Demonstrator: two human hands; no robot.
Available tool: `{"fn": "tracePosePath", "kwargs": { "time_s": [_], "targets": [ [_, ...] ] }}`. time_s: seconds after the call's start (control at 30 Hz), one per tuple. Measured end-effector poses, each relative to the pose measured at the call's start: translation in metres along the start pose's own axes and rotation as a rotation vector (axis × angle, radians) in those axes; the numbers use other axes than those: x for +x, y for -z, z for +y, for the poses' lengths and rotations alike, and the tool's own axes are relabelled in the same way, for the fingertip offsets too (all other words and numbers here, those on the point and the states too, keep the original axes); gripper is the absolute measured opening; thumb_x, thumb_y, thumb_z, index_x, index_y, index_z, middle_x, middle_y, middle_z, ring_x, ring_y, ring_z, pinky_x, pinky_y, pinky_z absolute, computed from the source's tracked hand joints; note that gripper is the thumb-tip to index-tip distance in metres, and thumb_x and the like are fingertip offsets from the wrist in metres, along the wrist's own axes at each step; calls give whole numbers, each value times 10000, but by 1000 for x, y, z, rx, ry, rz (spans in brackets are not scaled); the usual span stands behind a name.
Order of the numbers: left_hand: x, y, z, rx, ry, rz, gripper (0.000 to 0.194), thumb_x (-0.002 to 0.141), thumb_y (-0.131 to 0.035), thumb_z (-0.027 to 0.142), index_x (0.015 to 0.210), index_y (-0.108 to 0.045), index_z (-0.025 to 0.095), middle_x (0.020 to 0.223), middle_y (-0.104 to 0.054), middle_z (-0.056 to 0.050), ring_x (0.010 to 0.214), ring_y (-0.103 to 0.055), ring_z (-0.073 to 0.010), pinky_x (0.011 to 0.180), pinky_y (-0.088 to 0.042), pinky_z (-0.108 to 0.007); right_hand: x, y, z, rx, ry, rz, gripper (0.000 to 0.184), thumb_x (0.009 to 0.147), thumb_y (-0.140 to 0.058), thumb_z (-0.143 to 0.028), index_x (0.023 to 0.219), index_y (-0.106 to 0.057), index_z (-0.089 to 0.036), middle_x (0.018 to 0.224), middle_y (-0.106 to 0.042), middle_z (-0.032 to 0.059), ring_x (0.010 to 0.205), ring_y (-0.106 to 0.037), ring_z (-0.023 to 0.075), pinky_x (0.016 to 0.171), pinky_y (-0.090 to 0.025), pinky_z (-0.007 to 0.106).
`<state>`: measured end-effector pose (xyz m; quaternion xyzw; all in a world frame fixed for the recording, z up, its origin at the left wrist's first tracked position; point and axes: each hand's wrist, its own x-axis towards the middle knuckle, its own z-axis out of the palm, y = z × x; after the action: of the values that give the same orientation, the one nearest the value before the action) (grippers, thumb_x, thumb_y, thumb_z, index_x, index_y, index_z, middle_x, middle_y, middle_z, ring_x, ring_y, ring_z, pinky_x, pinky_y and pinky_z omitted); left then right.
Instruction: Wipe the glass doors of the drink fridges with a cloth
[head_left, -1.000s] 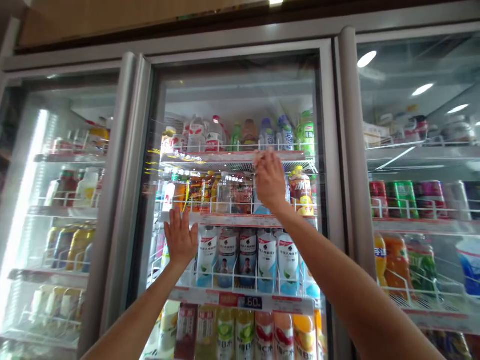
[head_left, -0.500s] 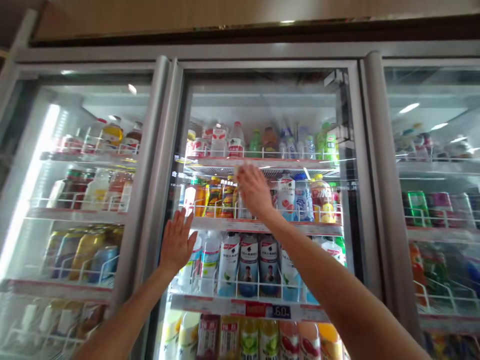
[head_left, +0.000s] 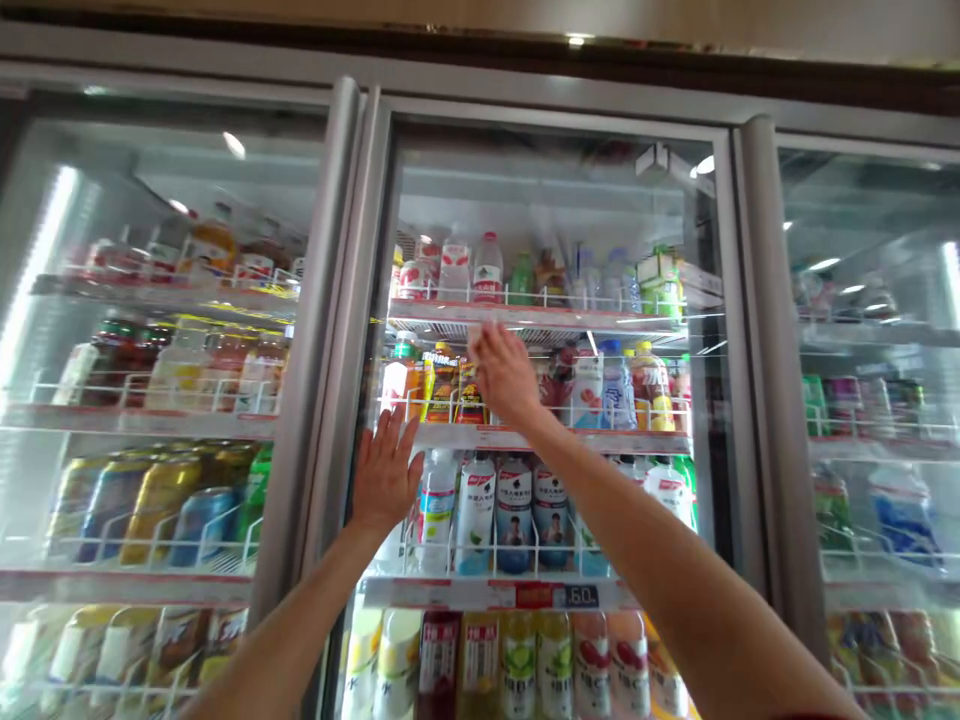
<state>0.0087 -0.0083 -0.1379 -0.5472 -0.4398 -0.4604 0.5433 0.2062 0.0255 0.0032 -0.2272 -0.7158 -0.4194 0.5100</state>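
My left hand [head_left: 386,475] is open, palm toward the glass door [head_left: 540,165] of the middle drinks fridge, with its fingers up and the thumb apart. It is at the lower left of the pane, near the door's left frame. Higher up and to the right, my right hand [head_left: 506,370] lies against the same pane, fingers close together. A small pale edge shows at its fingertips; what it belongs to is hidden by the hand. Behind the glass stand bottles with black-and-white labels [head_left: 514,505] and, above them, yellow-and-black packs [head_left: 441,380].
Metal door frames [head_left: 330,330] divide this door from the left fridge, with its cans [head_left: 161,500], and the right fridge, with a blue-labelled jug [head_left: 905,510]. A price strip [head_left: 536,596] runs along a lower shelf. Ceiling lights reflect in the glass.
My right hand has moved left and slightly down across the pane. My left hand remains near the pane's left side. The view has shifted so the middle door sits further right.
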Motion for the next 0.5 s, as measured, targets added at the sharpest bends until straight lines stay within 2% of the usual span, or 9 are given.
{"fn": "tracePosePath", "kwargs": {
  "time_s": [0.07, 0.13, 0.17, 0.27, 0.3, 0.33, 0.37, 0.4, 0.5],
  "targets": [
    [-1, 0, -2, -13, -5, 0, 590, 875, -401, 272, 1418, -173, 229, 1457, -271, -102, 1361, -209, -244, 1075, -231, -454, -23, -5, -17, -5, 187, -84, 470, 839, -393, -222, 1307, -434, -187, 1422, -364, 28, 1346, -235, 201, 1112, -218, 398],
    [-2, 0, -3, -25, -10, -3, 593, 872, -410, 266, 1416, -177, 236, 1455, -278, -99, 1361, -210, -241, 1074, -233, -453, -48, 5, 8, -47, 175, -66, 461, 839, -399, -221, 1298, -442, -214, 1406, -389, 19, 1334, -264, 190, 1103, -232, 407],
    [-3, 0, -3, -30, -13, -3, 596, 870, -414, 264, 1416, -177, 239, 1453, -283, -97, 1361, -210, -239, 1076, -231, -452, -60, 15, 31, -81, 69, -10, 460, 833, -399, -212, 1290, -451, -213, 1402, -394, 31, 1328, -279, 199, 1095, -240, 429],
    [-6, 0, -4, -38, -11, -6, 602, 866, -422, 265, 1415, -177, 240, 1452, -286, -95, 1362, -205, -239, 1082, -219, -458, -86, 41, 98, -184, -483, 277, 486, 812, -381, -199, 1290, -444, -134, 1407, -360, 126, 1322, -282, 271, 1054, -246, 541],
    [-6, 0, -3, -40, -7, -8, 600, 866, -421, 266, 1415, -180, 239, 1454, -281, -95, 1363, -202, -240, 1082, -215, -462, -93, 43, 106, -198, -610, 347, 494, 808, -373, -196, 1288, -439, -97, 1402, -354, 159, 1323, -274, 289, 1047, -246, 559],
    [-5, 0, -3, -43, -3, -12, 594, 867, -419, 266, 1413, -186, 238, 1456, -275, -96, 1363, -202, -242, 1083, -212, -464, -98, 42, 104, -196, -663, 380, 497, 809, -366, -194, 1284, -437, -69, 1395, -356, 179, 1327, -263, 294, 1049, -246, 557],
    [-4, 0, -3, -47, 0, -16, 587, 869, -415, 267, 1412, -192, 236, 1458, -269, -97, 1363, -201, -243, 1083, -208, -466, -104, 38, 92, -180, -636, 368, 493, 813, -364, -192, 1283, -436, -60, 1391, -360, 180, 1337, -243, 286, 1061, -244, 538],
    [-3, 0, -4, -53, 2, -20, 580, 871, -412, 269, 1410, -200, 234, 1460, -264, -99, 1363, -201, -244, 1085, -204, -468, -110, 31, 74, -152, -537, 316, 486, 820, -366, -191, 1287, -435, -75, 1390, -370, 161, 1348, -225, 264, 1079, -242, 504],
    [-4, 2, -4, -77, 15, -32, 563, 875, -407, 274, 1405, -221, 233, 1464, -256, -97, 1364, -198, -245, 1091, -188, -470, -132, 14, 22, -51, -31, 29, 480, 830, -414, -203, 1310, -426, -201, 1412, -374, 49, 1369, -179, 189, 1110, -232, 407]
  ]
}}
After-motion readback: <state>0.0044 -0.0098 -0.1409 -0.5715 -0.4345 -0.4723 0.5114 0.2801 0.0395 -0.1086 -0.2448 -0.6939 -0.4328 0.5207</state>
